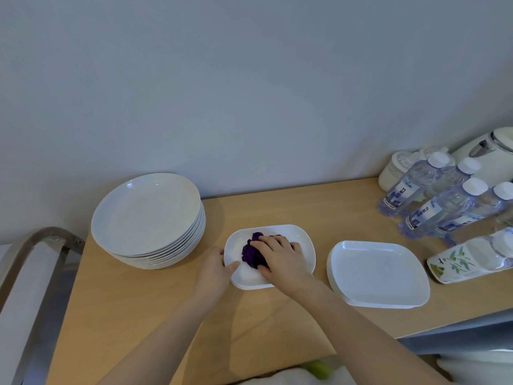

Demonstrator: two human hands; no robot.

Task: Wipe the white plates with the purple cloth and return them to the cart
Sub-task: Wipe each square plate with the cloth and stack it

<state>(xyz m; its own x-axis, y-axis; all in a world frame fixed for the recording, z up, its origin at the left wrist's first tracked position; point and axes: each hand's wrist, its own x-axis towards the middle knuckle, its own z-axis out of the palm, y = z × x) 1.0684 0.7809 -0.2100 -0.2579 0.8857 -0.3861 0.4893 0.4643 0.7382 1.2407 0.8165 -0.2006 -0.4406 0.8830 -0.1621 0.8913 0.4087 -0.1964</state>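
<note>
On glossy oblong plate (301,240), crumpled purple cloth (251,252)

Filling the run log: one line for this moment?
step: wiping | left hand: steadies plate | right hand: presses cloth on plate | round stack: left | oblong stack: right

Two bare forearms in view, no sleeves reaching wrists. Left hand (213,269) and right hand (280,259) bare: no rings, watch or gloves visible. Pale garment at bottom edge, possibly with green trim; too blurred to tell.
</note>
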